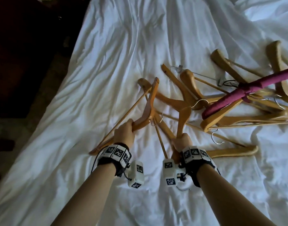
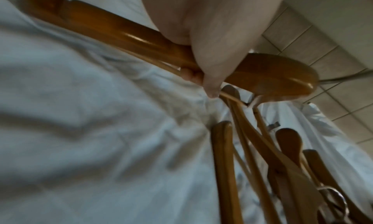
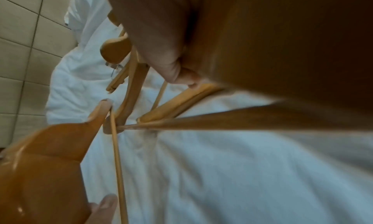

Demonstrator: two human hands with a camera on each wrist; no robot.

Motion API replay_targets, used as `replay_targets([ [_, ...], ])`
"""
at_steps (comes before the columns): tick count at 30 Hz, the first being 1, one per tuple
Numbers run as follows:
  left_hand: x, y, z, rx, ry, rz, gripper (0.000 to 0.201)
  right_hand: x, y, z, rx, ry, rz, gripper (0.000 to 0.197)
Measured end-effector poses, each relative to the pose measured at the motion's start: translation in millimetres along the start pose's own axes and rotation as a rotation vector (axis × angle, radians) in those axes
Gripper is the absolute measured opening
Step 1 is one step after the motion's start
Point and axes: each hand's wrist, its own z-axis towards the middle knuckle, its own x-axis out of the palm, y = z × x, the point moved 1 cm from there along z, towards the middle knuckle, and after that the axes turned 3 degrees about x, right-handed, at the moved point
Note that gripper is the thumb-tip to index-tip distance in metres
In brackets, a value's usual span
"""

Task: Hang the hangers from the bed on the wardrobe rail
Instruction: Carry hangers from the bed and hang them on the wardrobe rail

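Note:
My left hand [image 1: 124, 133] grips one arm of a wooden hanger [image 1: 149, 105] and holds it tilted above the white bed [image 1: 107, 62]; the left wrist view shows its fingers [image 2: 210, 64] curled round that hanger [image 2: 125, 36]. My right hand [image 1: 182, 143] grips the arm of a second wooden hanger [image 1: 183, 119], whose hook points away from me. Close in the right wrist view, that hanger [image 3: 282, 52] fills the frame. Several more wooden hangers [image 1: 229, 121] lie in a loose pile on the sheet to the right. No wardrobe rail is in view.
A padded magenta hanger [image 1: 247, 92] lies across the pile. A clip hanger with a metal bar [image 1: 203, 75] sits behind it. The dark floor [image 1: 17, 62] runs along the bed's left edge. Crumpled white bedding [image 1: 262, 12] rises at the far right.

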Motion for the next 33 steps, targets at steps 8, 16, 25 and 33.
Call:
replay_targets([
  [8,-97,-6,-30,-0.105,-0.2,-0.205,0.029,-17,33,-58,-0.161,-0.008,-0.047,0.033],
  [16,-219,5,-77,-0.219,-0.43,-0.442,0.028,-59,120,-153,-0.585,-0.032,-0.226,0.015],
  [25,-341,53,-198,-0.309,-0.736,-0.471,0.037,-36,216,-289,-1.057,-0.049,-0.506,0.013],
  [33,-422,144,-375,-0.406,-1.125,-0.499,0.025,22,247,-438,-1.371,0.028,-0.633,0.014],
])
